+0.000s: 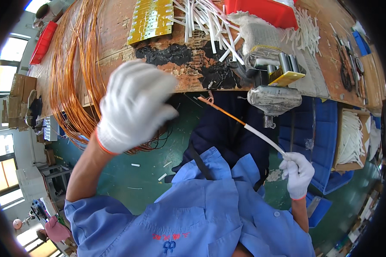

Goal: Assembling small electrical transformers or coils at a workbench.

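My right hand [298,172], in a white knit glove, pinches the lower end of a white sleeving tube [263,138]. Out of the tube's far end runs a copper wire [227,114], its bare tip split into strands near the bench edge. My left hand [133,100], gloved too, is raised over the front edge of the bench, blurred by motion. Its thumb stands apart from the fingers, and nothing shows in it. Beside and behind it hangs a big bundle of copper wire [66,73] draped off the bench.
The worn wooden bench [116,25] carries a yellow slotted board [151,19], loose white tubes [201,19], a red bin [263,12] and hand tools [345,60]. A plastic-wrapped fixture [274,100] juts over its edge. At right are a blue crate [306,132] and a carton of white tubes [351,137].
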A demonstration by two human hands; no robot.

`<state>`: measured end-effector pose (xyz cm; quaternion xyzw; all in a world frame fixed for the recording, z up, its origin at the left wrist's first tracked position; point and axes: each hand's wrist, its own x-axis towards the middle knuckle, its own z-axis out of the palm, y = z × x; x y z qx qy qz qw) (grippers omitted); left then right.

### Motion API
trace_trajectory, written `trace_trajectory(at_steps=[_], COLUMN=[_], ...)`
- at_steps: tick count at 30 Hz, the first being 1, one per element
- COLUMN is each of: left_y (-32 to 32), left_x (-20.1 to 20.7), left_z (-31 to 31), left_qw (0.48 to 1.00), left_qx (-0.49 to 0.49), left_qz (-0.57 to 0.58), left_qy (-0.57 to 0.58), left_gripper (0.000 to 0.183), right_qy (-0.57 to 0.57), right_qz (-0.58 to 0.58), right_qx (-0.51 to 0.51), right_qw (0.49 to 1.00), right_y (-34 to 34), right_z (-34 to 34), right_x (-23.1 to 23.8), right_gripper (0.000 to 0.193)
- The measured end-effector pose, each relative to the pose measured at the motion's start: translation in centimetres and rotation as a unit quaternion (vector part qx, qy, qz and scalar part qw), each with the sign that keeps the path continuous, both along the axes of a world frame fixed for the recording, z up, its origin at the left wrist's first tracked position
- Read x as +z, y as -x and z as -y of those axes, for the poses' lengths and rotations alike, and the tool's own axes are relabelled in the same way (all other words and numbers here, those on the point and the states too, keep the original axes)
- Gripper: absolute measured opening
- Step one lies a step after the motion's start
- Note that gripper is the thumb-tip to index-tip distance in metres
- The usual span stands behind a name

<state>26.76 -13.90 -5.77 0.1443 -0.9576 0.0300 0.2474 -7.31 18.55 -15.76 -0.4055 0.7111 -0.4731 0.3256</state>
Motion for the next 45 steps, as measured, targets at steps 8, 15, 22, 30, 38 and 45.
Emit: trace_trajectory(at_steps=[8,15,22,30,38,45], left_y=[4.4,1.7,-0.6,9.7,10.4,10.5], left_x=[-3.9,-2.5,-1.8,-3.2,-5.3,-4.5], left_z=[-2.9,0.1,1.5,-11.5,-12.0,-11.3], left_qw=[0.992,0.990,0.990,0.987,0.984,0.983], left_qx=[-0.120,-0.088,0.011,-0.157,-0.172,-0.175], left_qz=[0.038,0.113,0.134,0.004,-0.008,-0.032], left_qy=[0.024,0.021,0.034,-0.018,-0.051,-0.053], left_gripper=[0.028,0.025,0.038,0.029,0.018,0.017], right_qy=[0.010,0.004,-0.024,-0.051,-0.084,-0.070], right_qz=[0.013,0.010,0.010,-0.019,-0.028,0.008], right_qx=[0.061,0.072,0.067,0.081,0.067,0.097], right_qw=[0.998,0.997,0.997,0.995,0.994,0.993], right_y=[0.1,-2.1,-2.1,-3.7,-3.5,-2.4], right_z=[0.3,1.3,2.0,3.7,0.9,0.5], right_x=[1.7,1.9,2.7,3.3,2.5,2.8], right_gripper=[0.018,0.019,0.020,0.021,0.025,0.028])
